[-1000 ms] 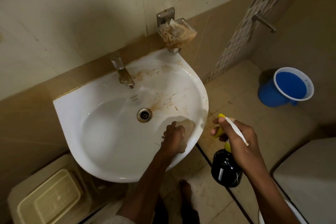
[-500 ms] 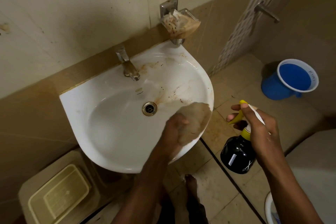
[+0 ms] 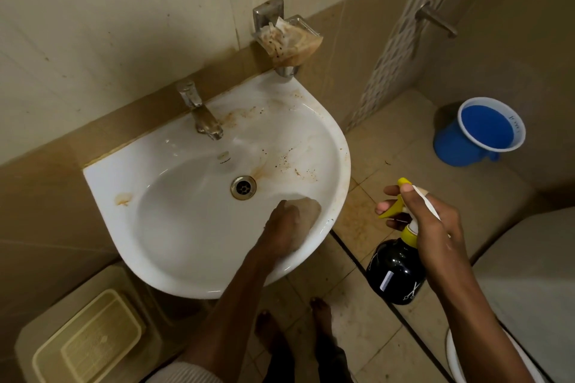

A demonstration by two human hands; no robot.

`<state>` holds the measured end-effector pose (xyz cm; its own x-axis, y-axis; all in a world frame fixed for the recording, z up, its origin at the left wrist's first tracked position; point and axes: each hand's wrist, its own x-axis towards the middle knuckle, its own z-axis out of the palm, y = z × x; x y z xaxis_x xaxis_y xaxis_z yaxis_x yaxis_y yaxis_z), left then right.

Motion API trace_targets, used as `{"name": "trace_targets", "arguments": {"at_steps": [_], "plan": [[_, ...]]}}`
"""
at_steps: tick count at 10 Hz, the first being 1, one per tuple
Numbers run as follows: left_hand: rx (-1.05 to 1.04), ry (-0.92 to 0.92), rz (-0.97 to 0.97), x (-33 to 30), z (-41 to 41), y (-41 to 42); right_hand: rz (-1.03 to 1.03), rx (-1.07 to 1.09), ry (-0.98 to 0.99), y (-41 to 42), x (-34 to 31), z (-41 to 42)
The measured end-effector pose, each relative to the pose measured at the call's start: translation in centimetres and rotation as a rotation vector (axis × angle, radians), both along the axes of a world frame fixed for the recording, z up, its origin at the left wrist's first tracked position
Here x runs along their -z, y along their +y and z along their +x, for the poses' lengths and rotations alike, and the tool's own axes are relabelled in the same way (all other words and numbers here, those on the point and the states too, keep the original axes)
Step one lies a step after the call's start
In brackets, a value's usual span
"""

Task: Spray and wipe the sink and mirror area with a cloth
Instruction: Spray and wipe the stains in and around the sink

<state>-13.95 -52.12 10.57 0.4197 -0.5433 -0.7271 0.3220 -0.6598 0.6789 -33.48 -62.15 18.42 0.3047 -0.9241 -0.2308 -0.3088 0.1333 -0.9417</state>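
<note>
The left hand (image 3: pixel 284 228) gripped a brown cloth (image 3: pixel 306 211), wiping the white ceramic sink's (image 3: pixel 186 277) near-right bowl; the right hand (image 3: pixel 435 227) clutched a black yellow-triggered spray bottle (image 3: pixel 395 270). Far-right rust stains likely came next.

The wash basin (image 3: pixel 193 258) is fixed against the wall, with the tap (image 3: pixel 200 113) at its back rim and the drain (image 3: pixel 243 187) in the bowl before it. A soap dish (image 3: pixel 287 37) is mounted above the basin's right rear corner. To the right, a mug (image 3: pixel 476 132) is set on the floor; a bin (image 3: pixel 87 342) is placed below the basin's left
</note>
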Motion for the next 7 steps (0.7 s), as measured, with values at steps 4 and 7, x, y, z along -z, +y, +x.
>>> {"name": "trace_targets", "arguments": {"at_steps": [4, 7], "plan": [[0.676, -0.844, -0.234, -1.4, -7.4, -2.0, 0.017, 0.007, -0.027, -1.2, -0.2, 0.3], [0.451, -0.343, -0.399, -3.0, -5.6, -5.7, 0.002, 0.074, -0.101, -3.1, -1.0, -0.8]]}}
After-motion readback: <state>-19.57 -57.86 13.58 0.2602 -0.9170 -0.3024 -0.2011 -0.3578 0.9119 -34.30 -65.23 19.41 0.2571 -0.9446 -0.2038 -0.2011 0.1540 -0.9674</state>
